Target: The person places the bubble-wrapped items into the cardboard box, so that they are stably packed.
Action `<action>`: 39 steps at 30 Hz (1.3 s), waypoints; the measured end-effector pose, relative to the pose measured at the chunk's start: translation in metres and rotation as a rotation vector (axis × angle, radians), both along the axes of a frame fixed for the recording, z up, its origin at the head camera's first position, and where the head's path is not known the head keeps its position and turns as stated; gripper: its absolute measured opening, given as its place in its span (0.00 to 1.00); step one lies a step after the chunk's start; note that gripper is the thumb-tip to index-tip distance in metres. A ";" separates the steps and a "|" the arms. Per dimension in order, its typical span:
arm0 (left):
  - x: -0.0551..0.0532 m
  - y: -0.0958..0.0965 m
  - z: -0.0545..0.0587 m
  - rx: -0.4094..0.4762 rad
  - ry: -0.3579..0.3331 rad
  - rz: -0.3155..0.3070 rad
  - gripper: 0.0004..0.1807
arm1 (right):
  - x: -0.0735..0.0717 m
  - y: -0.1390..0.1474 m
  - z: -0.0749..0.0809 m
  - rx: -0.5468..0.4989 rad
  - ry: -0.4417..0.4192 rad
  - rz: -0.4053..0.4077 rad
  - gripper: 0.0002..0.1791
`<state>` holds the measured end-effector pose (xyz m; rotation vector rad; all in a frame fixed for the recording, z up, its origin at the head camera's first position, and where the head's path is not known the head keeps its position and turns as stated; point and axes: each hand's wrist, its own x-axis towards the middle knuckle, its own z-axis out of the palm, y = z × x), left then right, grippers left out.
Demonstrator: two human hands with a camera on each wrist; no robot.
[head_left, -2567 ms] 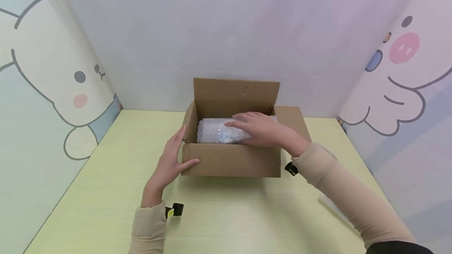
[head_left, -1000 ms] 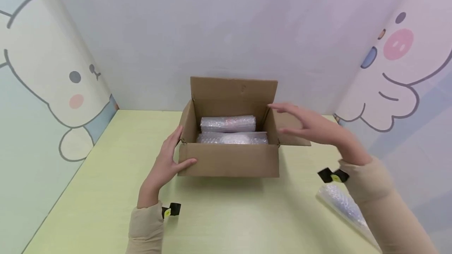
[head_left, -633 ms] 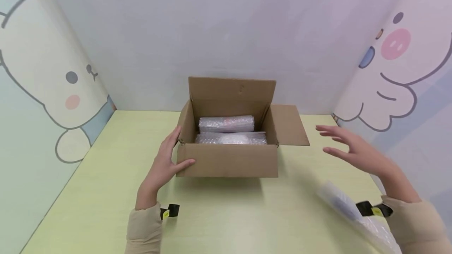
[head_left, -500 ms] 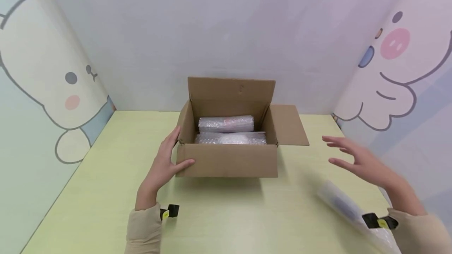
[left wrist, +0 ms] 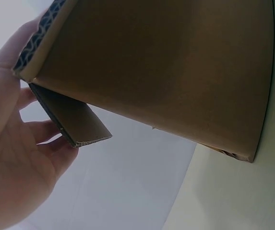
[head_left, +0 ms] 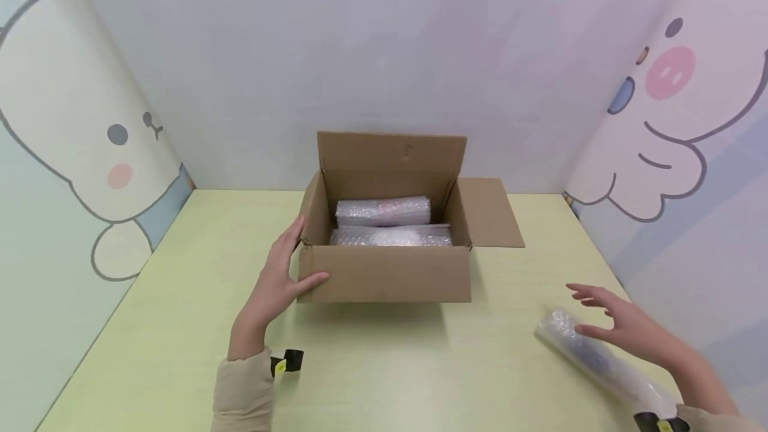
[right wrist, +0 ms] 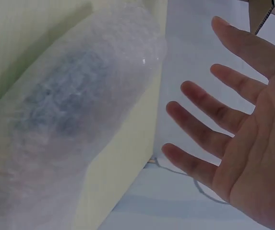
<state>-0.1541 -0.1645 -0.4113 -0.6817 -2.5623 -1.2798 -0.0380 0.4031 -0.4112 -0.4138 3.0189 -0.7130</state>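
An open cardboard box point(head_left: 384, 275) sits on the table with two bubble-wrapped bundles inside: one at the back point(head_left: 383, 211), the other point(head_left: 393, 236) along the front wall. My left hand point(head_left: 273, 289) holds the box's near left corner, thumb on the front wall and fingers along the left side. In the left wrist view, fingers show behind a small side flap point(left wrist: 77, 120). At the right, my right hand point(head_left: 630, 329) hovers with spread fingers over a long bubble-wrapped bundle point(head_left: 606, 369) with something bluish inside. The right wrist view shows that hand point(right wrist: 252, 129) holding nothing, beside the bundle.
The box's back flap point(head_left: 393, 152) stands up, and its right flap point(head_left: 492, 213) lies out to the side. A pale wall point(head_left: 384, 52) closes off the table's point(head_left: 384, 365) far edge; cartoon-printed side walls flank it.
My right hand has left the box, where it was over the wrapped contents, and moved right and toward me above the long bundle. The left hand stays at the box corner.
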 end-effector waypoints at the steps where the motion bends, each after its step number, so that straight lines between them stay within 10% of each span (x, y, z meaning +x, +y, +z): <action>1: 0.000 0.000 0.000 0.001 -0.001 -0.001 0.58 | 0.002 0.003 -0.003 0.004 -0.030 -0.013 0.38; 17: 0.000 0.000 0.000 0.010 -0.001 -0.004 0.58 | 0.021 0.033 -0.036 -0.035 -0.308 0.081 0.38; 31: 0.000 0.000 -0.001 0.003 0.008 -0.004 0.58 | 0.004 0.016 -0.038 0.042 -0.062 -0.044 0.34; 39: 0.001 0.001 -0.001 0.003 0.012 -0.001 0.58 | -0.007 0.009 -0.040 0.086 -0.126 -0.080 0.35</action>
